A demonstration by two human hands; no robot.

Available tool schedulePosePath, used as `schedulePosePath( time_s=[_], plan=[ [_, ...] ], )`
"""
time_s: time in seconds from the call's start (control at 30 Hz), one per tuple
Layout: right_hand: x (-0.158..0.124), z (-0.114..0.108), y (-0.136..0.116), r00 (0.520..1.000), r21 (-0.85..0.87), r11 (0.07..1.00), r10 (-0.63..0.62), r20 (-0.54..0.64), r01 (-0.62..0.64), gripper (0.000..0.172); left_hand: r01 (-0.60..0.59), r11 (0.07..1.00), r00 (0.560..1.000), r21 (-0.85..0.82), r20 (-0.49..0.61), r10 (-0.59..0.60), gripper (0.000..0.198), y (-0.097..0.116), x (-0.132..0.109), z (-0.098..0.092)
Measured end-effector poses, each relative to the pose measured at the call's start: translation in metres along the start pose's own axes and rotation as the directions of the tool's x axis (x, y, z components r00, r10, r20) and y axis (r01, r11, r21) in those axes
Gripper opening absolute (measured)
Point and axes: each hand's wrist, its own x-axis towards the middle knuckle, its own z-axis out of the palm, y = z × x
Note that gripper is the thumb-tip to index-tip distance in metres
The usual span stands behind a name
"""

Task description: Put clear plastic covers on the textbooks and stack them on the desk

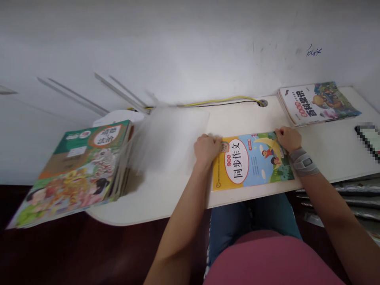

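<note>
A yellow and blue book lies flat on the white desk in front of me. My left hand is closed on the book's left edge, next to a sheet of clear plastic that is smeared by motion. My right hand grips the book's far right corner with curled fingers. A grey band wraps my right wrist.
A stack of colourful books overhangs the desk's left end. Another pile of books sits at the back right by the wall. A yellow cable runs along the wall to a desk hole. A phone-like object lies far right.
</note>
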Motion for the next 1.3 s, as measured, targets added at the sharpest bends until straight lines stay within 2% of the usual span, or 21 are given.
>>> schedulePosePath(
  time_s=[0.1,0.2,0.3,0.37,0.43,0.5,0.53,0.6,0.7,0.77,0.83,0.9,0.97,1.0,1.07,1.13,1.3],
  plan=[
    [0.000,-0.001,-0.003,0.999,-0.043,0.999,0.021,0.026,-0.020,0.041,-0.011,0.998,0.999,0.064,-0.035,0.014,0.039,0.000,-0.003,0.002],
    [0.000,-0.002,-0.006,0.999,-0.063,0.998,0.027,0.042,-0.024,0.044,-0.015,0.996,0.993,0.093,-0.115,0.026,0.039,0.002,-0.007,0.003],
    [0.000,-0.001,-0.006,0.999,-0.072,0.997,0.014,0.050,-0.011,0.044,-0.160,0.979,0.969,0.128,-0.168,0.180,0.040,0.012,-0.009,0.003],
    [0.000,0.000,-0.006,0.998,-0.073,0.997,0.013,0.054,-0.009,0.043,-0.340,0.930,0.931,0.137,-0.089,0.354,0.043,0.026,-0.010,0.005],
    [0.000,0.001,-0.006,0.999,-0.071,0.997,0.014,0.051,-0.010,0.043,-0.494,0.865,0.870,0.093,0.045,0.492,0.041,0.045,-0.013,0.009],
    [0.001,0.001,-0.005,0.999,-0.060,0.998,0.007,0.054,-0.004,0.043,-0.558,0.829,0.825,0.042,0.139,0.548,0.036,0.065,-0.020,0.015],
    [0.002,0.002,-0.005,0.998,-0.054,0.999,0.002,0.059,0.001,0.043,-0.560,0.828,0.823,0.039,0.148,0.549,0.037,0.073,-0.024,0.019],
    [0.003,0.002,-0.003,0.998,-0.043,0.999,-0.007,0.069,0.010,0.043,-0.524,0.848,0.850,0.075,0.106,0.516,0.045,0.083,-0.034,0.029],
    [0.005,0.000,0.001,0.997,-0.035,0.999,-0.005,0.080,0.007,0.042,-0.479,0.872,0.877,0.106,0.002,0.481,0.053,0.086,-0.044,0.042],
    [0.003,-0.006,0.001,1.000,-0.019,1.000,-0.025,0.006,0.025,0.039,-0.473,0.876,0.878,0.094,-0.030,0.478,0.052,0.084,-0.047,0.047],
    [-0.003,-0.013,-0.007,0.985,-0.001,0.991,-0.131,-0.114,0.132,0.039,-0.472,0.877,0.878,0.089,-0.042,0.477,0.051,0.082,-0.047,0.049],
    [-0.010,-0.019,-0.023,0.929,0.001,0.939,-0.339,-0.148,0.343,0.038,-0.471,0.878,0.878,0.087,-0.051,0.476,0.050,0.082,-0.046,0.048],
    [-0.020,-0.020,-0.045,0.843,0.027,0.842,-0.537,-0.043,0.538,0.033,-0.473,0.877,0.877,0.082,-0.049,0.477,0.050,0.082,-0.045,0.047],
    [-0.024,-0.018,-0.056,0.807,0.051,0.807,-0.590,0.014,0.588,0.033,-0.474,0.877,0.877,0.081,-0.040,0.478,0.049,0.082,-0.044,0.046],
    [-0.032,-0.010,-0.074,0.795,0.080,0.796,-0.604,0.053,0.599,0.040,-0.477,0.875,0.878,0.081,-0.014,0.479,0.049,0.081,-0.043,0.046],
    [-0.036,-0.002,-0.083,0.816,0.083,0.816,-0.576,0.040,0.572,0.048,-0.479,0.874,0.877,0.083,0.001,0.480,0.051,0.079,-0.043,0.047],
    [-0.037,0.010,-0.077,0.829,0.069,0.828,-0.559,0.024,0.556,0.053,-0.473,0.878,0.880,0.065,-0.012,0.475,0.052,0.077,-0.043,0.048]
  ],
)
